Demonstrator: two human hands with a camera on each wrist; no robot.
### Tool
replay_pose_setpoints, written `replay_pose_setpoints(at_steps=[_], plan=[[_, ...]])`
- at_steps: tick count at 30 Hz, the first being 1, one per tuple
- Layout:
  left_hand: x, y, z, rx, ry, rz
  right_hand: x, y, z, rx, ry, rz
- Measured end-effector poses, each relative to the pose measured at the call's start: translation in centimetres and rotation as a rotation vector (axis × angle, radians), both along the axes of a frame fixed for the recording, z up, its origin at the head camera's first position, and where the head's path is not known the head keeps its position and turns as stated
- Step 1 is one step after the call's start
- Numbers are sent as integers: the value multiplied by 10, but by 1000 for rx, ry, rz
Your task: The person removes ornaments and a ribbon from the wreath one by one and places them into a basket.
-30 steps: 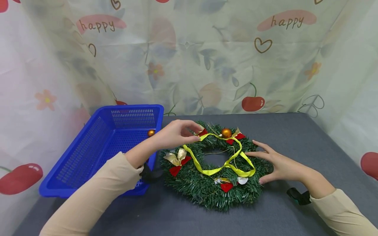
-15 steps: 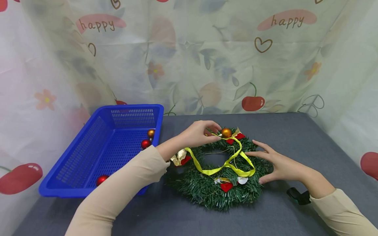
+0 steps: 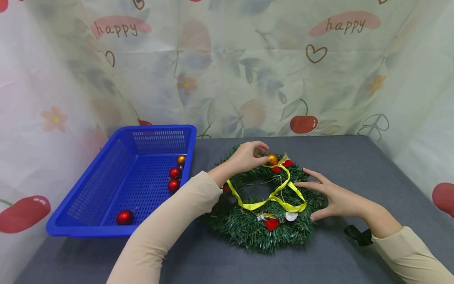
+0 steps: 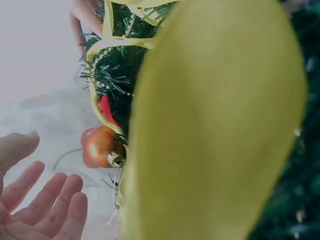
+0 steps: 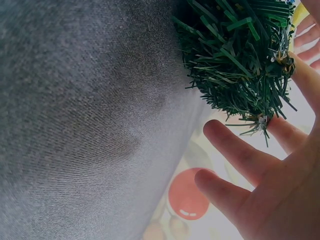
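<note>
Wreath [image 3: 248, 227], partly hidden, sleeve [image 3: 173, 219] in front

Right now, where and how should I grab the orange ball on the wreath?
Probably pinch the orange ball across its round body, coming from above and the left with the left hand. The red-and-gold bow crowds its right side and the yellow ribbon runs along its near side; its small metal cap seems a poorer hold.
</note>
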State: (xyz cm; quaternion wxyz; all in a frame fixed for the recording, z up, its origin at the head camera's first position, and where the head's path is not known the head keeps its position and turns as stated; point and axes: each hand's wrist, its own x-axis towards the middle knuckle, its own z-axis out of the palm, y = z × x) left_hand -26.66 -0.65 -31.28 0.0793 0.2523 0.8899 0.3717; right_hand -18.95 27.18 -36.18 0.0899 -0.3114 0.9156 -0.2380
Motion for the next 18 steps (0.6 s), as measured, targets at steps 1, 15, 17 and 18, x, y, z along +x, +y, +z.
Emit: replay_pose_setpoints(at_steps=[1,15,17,18], plan=[[-1,2,-1,-3,0,6,0,0,-1,2,-1,-1],[-10,22,-13,-78,7,66,-1,0,-1,-3,10,9],[-11,23,-15,-91,11,68,0,0,0,-6,11,14],[-12,23,-16,-99,13,68,0,0,0,-6,9,16]])
